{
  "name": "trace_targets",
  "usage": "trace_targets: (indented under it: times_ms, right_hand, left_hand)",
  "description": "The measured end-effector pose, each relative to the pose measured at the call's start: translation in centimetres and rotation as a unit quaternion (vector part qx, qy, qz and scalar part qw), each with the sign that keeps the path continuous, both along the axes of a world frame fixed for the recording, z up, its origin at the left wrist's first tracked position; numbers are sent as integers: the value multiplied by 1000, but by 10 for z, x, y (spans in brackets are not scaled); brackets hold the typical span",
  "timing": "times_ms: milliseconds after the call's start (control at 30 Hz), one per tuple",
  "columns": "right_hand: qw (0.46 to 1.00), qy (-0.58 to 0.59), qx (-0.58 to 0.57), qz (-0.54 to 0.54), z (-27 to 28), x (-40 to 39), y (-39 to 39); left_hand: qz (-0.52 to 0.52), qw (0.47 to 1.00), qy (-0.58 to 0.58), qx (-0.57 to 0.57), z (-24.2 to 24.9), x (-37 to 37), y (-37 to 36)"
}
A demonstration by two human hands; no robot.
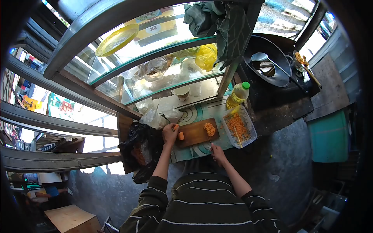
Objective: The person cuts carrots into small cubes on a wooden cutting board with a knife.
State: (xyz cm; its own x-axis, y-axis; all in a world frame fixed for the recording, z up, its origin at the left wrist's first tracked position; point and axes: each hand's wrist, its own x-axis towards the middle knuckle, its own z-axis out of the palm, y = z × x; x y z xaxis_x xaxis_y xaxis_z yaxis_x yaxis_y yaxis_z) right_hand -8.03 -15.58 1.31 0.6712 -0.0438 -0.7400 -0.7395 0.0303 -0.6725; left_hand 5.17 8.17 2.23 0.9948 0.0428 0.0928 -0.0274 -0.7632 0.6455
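A wooden cutting board lies on the counter in front of me. My left hand is at its left end, fingers closed around an orange carrot piece. Just below that hand, a second carrot chunk rests on the board. My right hand grips a knife at the board's lower right edge, its thin blade pointing toward a small heap of diced carrot. Right of the board stands a clear plastic container of chopped carrot, with a light-coloured stick in it.
A bottle of yellow oil with a green cap stands behind the container. At far right, a wok holds a ladle. A black plastic bag sits at left. The glass display case rises behind the board.
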Motion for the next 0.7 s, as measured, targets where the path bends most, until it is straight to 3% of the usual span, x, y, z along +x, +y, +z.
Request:
trace_targets:
  times_ms: [133, 300, 567, 700]
  right_hand:
    - [999, -22, -38, 29, 4, 6, -2]
    - [999, -19, -28, 24, 14, 2, -2]
    - [995, -35, -64, 61, 16, -11, 0]
    - [995, -32, -67, 70, 14, -17, 5]
  left_hand:
    - [-36, 995, -8, -97, 13, -9, -45]
    - [-79, 996, 10, -43, -6, -32, -91]
    - [-32, 998, 39, -30, -8, -36, -79]
    - [-120, 991, 58, 18, -1, -36, -68]
